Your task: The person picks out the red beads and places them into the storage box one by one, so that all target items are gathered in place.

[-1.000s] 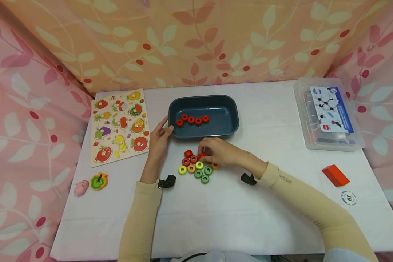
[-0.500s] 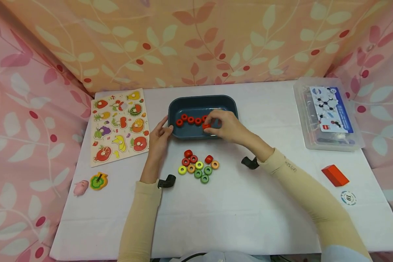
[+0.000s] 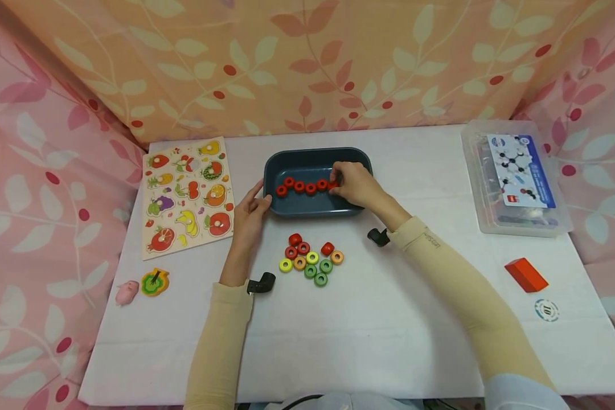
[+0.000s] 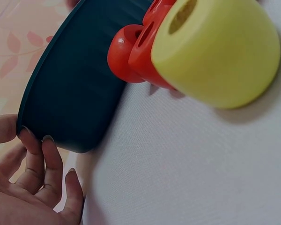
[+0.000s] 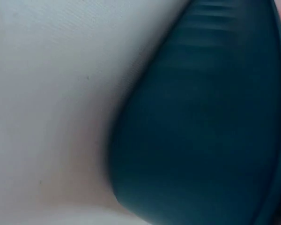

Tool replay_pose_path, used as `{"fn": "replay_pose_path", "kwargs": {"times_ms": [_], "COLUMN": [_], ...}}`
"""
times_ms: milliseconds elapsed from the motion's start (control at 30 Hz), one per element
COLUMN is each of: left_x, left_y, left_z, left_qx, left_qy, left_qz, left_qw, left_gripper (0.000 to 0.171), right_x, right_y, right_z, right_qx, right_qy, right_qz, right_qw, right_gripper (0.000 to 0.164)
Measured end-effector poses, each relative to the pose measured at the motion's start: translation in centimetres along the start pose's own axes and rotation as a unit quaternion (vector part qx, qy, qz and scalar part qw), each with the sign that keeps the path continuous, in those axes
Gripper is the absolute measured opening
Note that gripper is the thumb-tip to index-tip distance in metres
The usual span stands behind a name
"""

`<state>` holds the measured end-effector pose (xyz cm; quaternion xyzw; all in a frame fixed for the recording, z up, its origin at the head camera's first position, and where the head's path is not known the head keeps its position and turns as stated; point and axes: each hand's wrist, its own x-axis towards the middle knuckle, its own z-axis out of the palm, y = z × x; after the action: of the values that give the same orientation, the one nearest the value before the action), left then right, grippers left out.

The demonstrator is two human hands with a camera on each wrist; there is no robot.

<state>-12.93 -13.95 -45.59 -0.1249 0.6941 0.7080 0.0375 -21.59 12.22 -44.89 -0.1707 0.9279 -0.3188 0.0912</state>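
A dark blue rectangular dish (image 3: 315,209) stands on the white table. Inside it lies a wavy row of several red beads (image 3: 299,187). My right hand (image 3: 359,185) reaches over the dish and pinches a red bead (image 3: 332,185) at the row's right end. At the dish's left end my left hand (image 3: 249,215) holds the rim; in the left wrist view its fingertips (image 4: 48,140) press the outer wall. Before the dish lie loose beads: red (image 3: 303,247), yellow (image 3: 285,265), orange (image 3: 337,257) and green (image 3: 320,279). The right wrist view shows only the dish's outside, no fingers clearly.
To the left lie a fruit puzzle board (image 3: 189,199), a pink pig figure (image 3: 127,292) and a yellow-green tree-patterned piece (image 3: 155,282). At right are a clear plastic case (image 3: 515,176), a red block (image 3: 526,275) and a round chip marked 10 (image 3: 546,310). Patterned curtains surround the table.
My right hand has taken a red bead from the loose group, carried it up into the dish and brought it to the row's right end. My left hand has stayed at the rim.
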Motion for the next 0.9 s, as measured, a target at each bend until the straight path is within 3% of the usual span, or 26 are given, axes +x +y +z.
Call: {"fn": "replay_pose_path", "kwargs": {"times_ms": [233, 667, 900], "left_x": [1.7, 1.6, 0.9], "left_y": [-2.9, -2.5, -1.3], "left_z": [-0.3, -0.5, -0.3], "left_qx": [0.0, 0.002, 0.006], "left_qy": [0.015, 0.004, -0.003], "left_qz": [0.017, 0.009, 0.007], "left_qw": [0.9997, 1.0, 0.9999], "left_gripper": [0.046, 0.049, 0.05], "right_x": [1.1, 2.1, 1.0], "right_y": [0.0, -0.5, -0.7], "right_z": [0.9, 2.4, 1.9], "right_qx": [0.009, 0.079, 0.091], "right_qy": [-0.014, -0.013, -0.02], "right_qz": [0.003, -0.019, -0.026], "right_qw": [1.0, 0.997, 0.995], "right_gripper": [0.028, 0.029, 0.029]}}
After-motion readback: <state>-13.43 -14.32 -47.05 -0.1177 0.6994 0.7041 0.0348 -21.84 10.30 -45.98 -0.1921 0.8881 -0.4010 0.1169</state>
